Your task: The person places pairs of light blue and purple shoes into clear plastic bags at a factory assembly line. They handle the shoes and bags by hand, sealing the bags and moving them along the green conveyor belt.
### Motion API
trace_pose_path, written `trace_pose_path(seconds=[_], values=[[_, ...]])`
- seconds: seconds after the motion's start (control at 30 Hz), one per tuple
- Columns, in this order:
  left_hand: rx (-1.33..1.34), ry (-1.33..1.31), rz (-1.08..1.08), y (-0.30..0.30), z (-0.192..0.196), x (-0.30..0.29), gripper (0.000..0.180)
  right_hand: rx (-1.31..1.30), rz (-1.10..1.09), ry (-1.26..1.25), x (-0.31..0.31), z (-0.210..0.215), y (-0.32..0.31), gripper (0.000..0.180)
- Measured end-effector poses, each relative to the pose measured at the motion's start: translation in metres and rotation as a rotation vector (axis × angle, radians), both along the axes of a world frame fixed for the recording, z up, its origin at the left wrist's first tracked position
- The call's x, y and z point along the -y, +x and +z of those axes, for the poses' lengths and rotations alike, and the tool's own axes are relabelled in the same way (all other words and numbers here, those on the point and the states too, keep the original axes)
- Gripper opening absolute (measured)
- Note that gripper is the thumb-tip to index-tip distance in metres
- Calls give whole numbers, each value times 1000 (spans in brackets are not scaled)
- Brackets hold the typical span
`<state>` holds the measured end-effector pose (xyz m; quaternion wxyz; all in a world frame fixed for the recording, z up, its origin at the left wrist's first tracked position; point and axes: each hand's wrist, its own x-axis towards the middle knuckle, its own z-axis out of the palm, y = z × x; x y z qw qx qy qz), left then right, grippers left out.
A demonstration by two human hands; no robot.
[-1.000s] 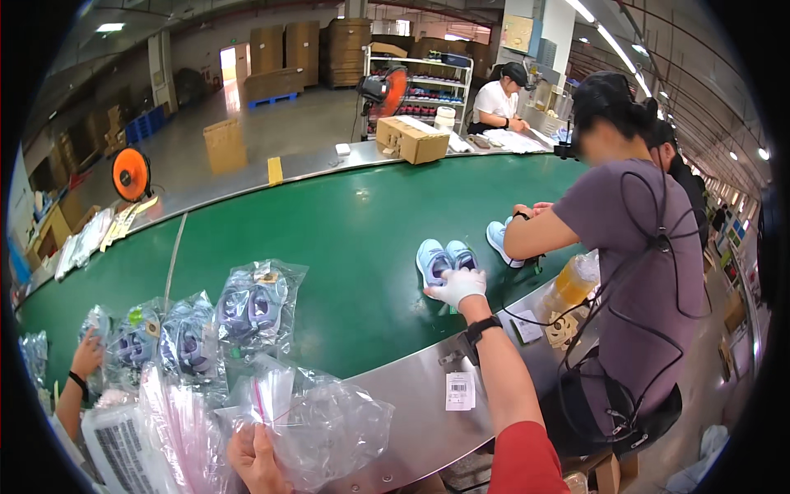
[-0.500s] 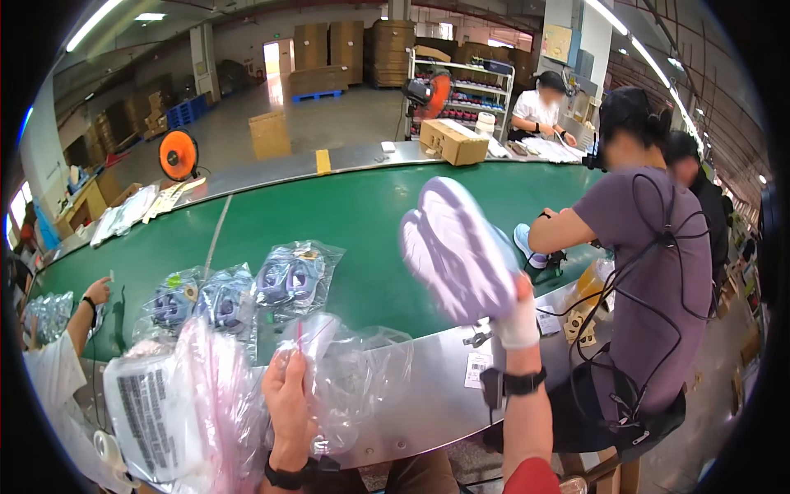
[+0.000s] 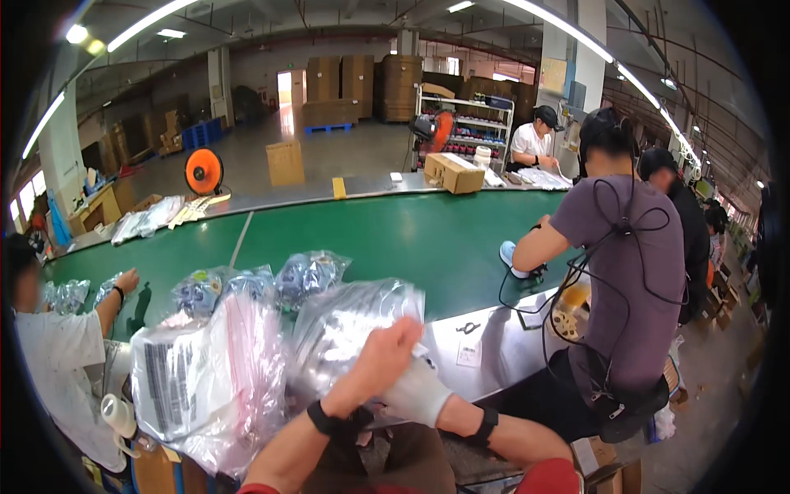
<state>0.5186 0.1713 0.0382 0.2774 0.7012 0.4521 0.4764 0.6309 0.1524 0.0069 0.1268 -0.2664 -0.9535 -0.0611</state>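
A clear plastic bag is spread at the near edge of the green belt, blurred and shining, just beyond my hands. My bare left hand is on the bag's near right side with its fingers curled. Against it, lower and to the right, is my right hand in a white glove. Its fingers are hidden behind the left hand and the bag, so what it grips does not show. The lilac-soled shoe is not plainly visible. Beyond the bag, bagged blue shoes lie on the belt.
A pile of clear bags lies at left. The steel ledge to the right holds a white label. A co-worker in purple handles a light-blue shoe; another person's hand reaches over the belt at left.
The shoe raised in my right hand has left plain view. Both hands have come together low beside the bag, which now lies spread out. The head view has shifted.
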Motion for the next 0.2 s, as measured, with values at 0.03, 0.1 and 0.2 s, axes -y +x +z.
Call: trace_pose_path(seconds=[0.03,0.1,0.2], values=[[-39,-23,-12,-3,16,-5,18,115,42,74,4,2,-6,28],[-107,-38,-63,-11,34,-9,19,135,174,-1,16,17,-8,25],[-142,-81,-287,-9,16,2,17,68,293,-60,19,18,-8,23]])
